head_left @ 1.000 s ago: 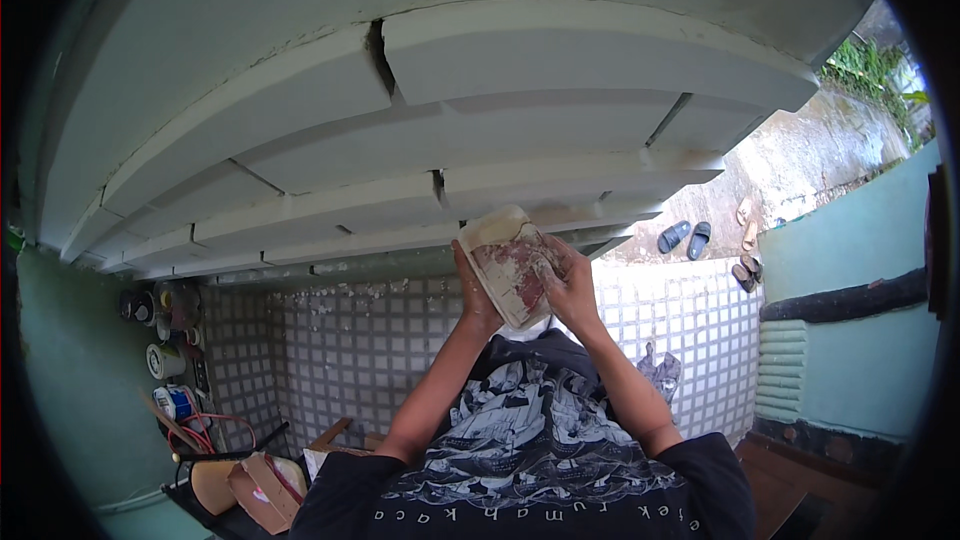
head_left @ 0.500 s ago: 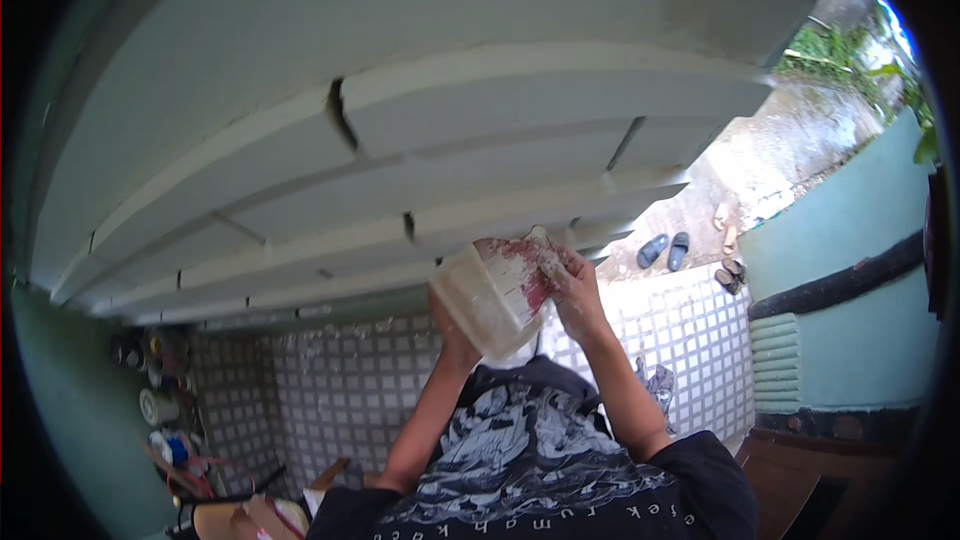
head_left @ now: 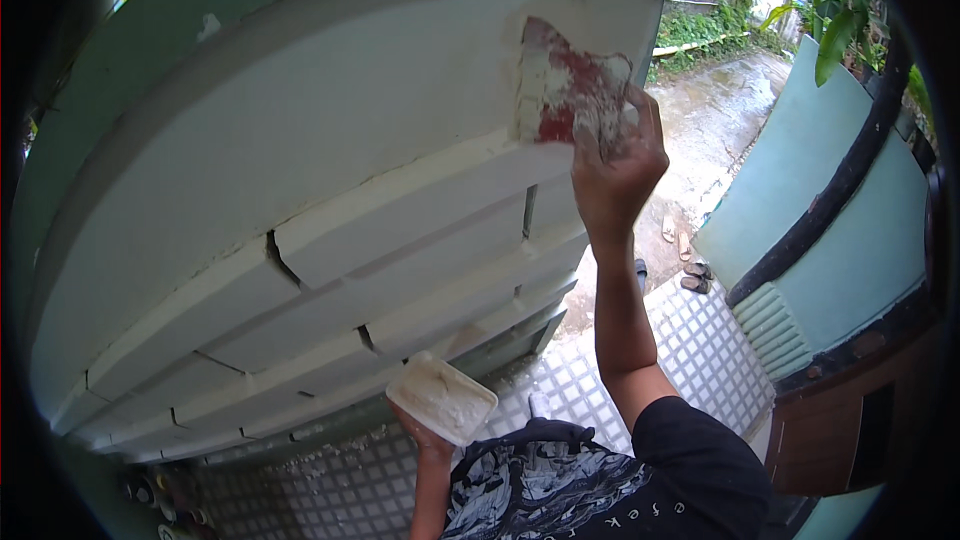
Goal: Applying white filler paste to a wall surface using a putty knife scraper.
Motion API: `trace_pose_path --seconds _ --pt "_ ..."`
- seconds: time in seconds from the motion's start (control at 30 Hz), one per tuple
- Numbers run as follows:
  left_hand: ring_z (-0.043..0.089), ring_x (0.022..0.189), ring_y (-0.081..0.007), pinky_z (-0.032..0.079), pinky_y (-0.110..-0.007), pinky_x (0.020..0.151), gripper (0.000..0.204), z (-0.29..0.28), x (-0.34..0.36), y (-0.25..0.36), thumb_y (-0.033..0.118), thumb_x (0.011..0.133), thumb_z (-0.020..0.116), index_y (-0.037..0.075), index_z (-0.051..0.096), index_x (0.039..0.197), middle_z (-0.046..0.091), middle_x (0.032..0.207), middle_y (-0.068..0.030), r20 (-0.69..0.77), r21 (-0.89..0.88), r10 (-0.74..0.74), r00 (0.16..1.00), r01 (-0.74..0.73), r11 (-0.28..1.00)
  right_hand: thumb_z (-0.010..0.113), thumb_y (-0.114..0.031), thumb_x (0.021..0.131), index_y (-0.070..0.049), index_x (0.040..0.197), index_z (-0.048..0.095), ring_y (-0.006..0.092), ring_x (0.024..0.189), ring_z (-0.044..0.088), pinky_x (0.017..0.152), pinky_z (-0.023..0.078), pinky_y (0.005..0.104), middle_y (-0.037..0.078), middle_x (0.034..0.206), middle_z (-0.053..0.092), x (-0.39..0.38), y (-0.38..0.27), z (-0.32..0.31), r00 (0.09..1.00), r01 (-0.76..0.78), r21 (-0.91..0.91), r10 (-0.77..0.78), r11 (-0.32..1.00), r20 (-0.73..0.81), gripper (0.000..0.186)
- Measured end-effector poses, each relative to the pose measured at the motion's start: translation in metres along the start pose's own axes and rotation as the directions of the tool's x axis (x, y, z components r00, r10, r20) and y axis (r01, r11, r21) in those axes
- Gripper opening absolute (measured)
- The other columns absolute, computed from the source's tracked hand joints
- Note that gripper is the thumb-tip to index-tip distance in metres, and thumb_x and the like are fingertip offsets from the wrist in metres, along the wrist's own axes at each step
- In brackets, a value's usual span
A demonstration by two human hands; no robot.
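1. Head view shows your right hand [head_left: 615,165] raised high, fingers closed on a red flexible scraper [head_left: 565,85] smeared with white filler. Its blade lies flat against the stepped white wall [head_left: 330,130], close to the wall's upper right corner, just above a horizontal ledge; pressed flat like that, it spreads the filler thin rather than gouging.

2. Your left hand [head_left: 425,440] sits low, near the wall's bottom edge, cupped under a shallow white tray [head_left: 442,400] heaped with white filler. You hold it level from beneath (so the paste stays in) and close to your chest, within easy reach of the scraper.

3. Dark open joints [head_left: 272,245] run between the wall's white blocks, to the left of and below the scraper; the joint just under your right hand also looks unfilled.

4. Below lies a grey-and-white checked floor [head_left: 700,340], with pairs of sandals [head_left: 690,275] at its far edge and a green wall [head_left: 850,240] at the right.
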State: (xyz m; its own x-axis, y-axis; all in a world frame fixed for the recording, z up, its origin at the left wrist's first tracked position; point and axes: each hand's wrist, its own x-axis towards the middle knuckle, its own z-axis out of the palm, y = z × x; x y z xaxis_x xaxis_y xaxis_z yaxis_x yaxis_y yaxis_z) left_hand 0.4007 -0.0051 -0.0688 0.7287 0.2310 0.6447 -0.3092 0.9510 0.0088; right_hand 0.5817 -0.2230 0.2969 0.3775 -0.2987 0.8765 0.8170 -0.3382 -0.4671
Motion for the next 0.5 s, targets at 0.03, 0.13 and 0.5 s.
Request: trace_pose_path --seconds 0.03,0.13,0.5 --pt "0.051 0.119 -0.0258 0.045 -0.045 0.100 0.069 0.023 0.000 -0.003 0.068 0.091 0.031 0.017 0.042 0.135 0.049 0.132 -0.0053 -0.450 0.211 -0.070 0.890 0.183 0.960 0.063 0.009 0.078 0.005 0.120 0.049 0.0160 0.087 0.066 0.074 0.054 0.0266 0.016 0.099 0.069 0.008 0.002 0.000 0.997 0.017 -0.105 -0.025 0.994 -0.079 0.044" --pt "0.051 0.119 -0.0268 0.044 -0.045 0.100 0.066 0.054 0.010 -0.001 0.066 0.092 0.032 0.017 0.043 0.134 0.049 0.130 -0.0055 -0.801 0.349 0.054 0.597 0.390 0.852 0.067 0.000 0.076 0.004 0.114 0.055 0.0207 0.085 0.069 0.076 0.055 0.0322 0.018 0.096 0.069 0.023 -0.005 0.020 0.969 0.078 -0.208 -0.124 0.975 -0.214 0.040" --pt "0.050 0.121 -0.0255 0.046 -0.045 0.099 0.070 0.047 0.004 0.012 0.070 0.090 0.031 0.020 0.040 0.137 0.047 0.134 -0.0036 -0.802 0.344 0.034 0.596 0.414 0.843 0.064 -0.007 0.079 0.002 0.116 0.060 0.0282 0.075 0.071 0.067 0.057 0.0355 0.019 0.096 0.070 0.006 -0.024 0.054 0.876 0.458 -0.331 -0.483 0.825 0.007 0.038"
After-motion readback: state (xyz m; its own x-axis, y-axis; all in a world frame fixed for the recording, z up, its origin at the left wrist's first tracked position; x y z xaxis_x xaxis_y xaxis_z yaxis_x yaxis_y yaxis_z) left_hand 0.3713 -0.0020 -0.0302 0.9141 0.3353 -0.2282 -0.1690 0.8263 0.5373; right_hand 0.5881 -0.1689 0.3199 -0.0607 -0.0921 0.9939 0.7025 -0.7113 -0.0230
